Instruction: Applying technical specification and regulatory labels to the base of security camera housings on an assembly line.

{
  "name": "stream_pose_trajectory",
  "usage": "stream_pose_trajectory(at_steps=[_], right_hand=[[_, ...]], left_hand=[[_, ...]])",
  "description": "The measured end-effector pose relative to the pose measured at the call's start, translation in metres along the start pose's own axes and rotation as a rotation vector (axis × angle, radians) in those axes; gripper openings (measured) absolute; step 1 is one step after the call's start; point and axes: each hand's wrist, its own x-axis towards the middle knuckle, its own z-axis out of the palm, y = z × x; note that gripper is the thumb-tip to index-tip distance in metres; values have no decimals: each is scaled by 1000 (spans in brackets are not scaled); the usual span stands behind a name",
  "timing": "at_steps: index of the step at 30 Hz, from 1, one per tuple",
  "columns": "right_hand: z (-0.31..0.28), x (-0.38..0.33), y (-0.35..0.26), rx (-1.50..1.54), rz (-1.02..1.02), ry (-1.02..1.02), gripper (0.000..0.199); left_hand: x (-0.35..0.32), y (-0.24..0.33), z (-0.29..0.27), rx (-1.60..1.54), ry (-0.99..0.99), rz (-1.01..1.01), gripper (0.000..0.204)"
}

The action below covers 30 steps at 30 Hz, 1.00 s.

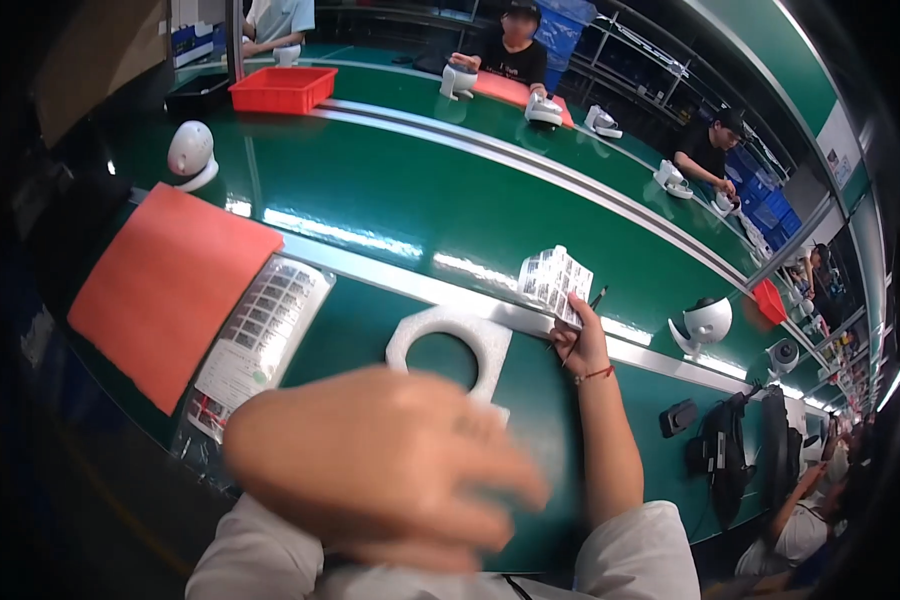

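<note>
I judge this the label-handling step: my right hand (pixel 582 345) has its grip pinched on a sheet of small printed labels (pixel 555 283) and a dark pen (pixel 597 297), held up over the far edge of the green bench (pixel 390 205), just beyond the white foam ring (pixel 452 345). My left hand (pixel 380 465) is blurred close to the camera, fingers spread and holding nothing I can see. The next move likely calls for the left fingers to peel 1 label cleanly while the right keeps the sheet steady.
</note>
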Motion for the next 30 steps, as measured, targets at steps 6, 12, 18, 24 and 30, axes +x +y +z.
stream_pose_trajectory(at_steps=[6,12,18,24,30], right_hand=[[1,-4,-2,6,-13,-51,15],[-1,-2,-2,-13,-36,-58,16],[-5,-2,-1,40,-37,-64,15],[-1,-6,-3,15,-31,-63,13],[-1,-7,-4,2,-36,-58,14]], left_hand=[[11,3,32,-395,160,509,35],[10,13,51,-348,283,500,53],[11,8,53,-145,381,648,53],[-3,35,33,-405,315,233,28],[3,22,39,-256,405,466,25]])
